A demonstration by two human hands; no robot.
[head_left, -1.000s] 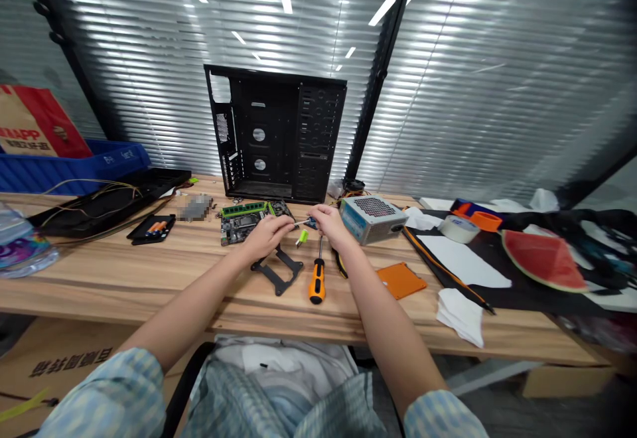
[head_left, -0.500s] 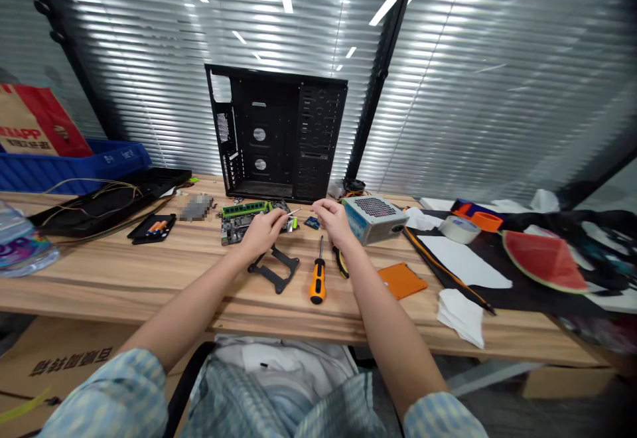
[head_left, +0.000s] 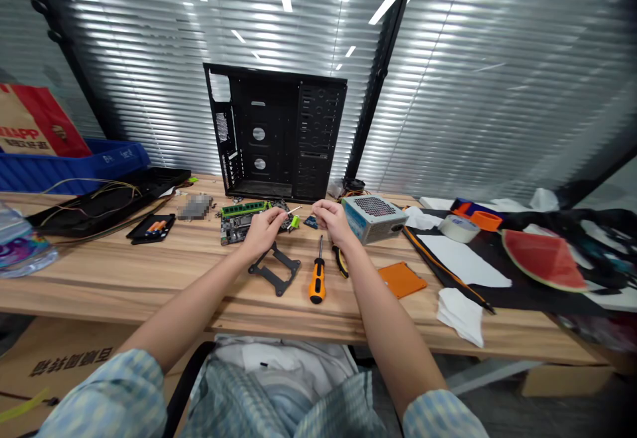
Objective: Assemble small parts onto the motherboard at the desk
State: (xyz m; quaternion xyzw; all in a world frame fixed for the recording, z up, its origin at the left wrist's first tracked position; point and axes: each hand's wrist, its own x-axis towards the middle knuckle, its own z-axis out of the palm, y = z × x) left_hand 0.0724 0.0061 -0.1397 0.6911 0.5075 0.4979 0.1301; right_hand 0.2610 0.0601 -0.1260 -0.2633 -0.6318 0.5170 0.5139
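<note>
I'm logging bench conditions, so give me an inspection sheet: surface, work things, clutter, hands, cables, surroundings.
Surface: wooden table, things spread across it.
Work things: motherboard, bracket and screwdriver near the hands; power supply to their right; case upright behind.
Clutter: tape roll and tissue at the right.
Hands: left hand holds a thin rod; unclear whether the right hand holds anything.
Cables: wires across a black panel, left.
Surroundings: blinds behind; cardboard below, left.

A wood-grain table [head_left: 99,272] bears a motherboard [head_left: 235,231], bracket [head_left: 269,279], screwdriver [head_left: 317,282], power supply [head_left: 381,220], orange plate [head_left: 402,280] and computer case [head_left: 273,129].
</note>
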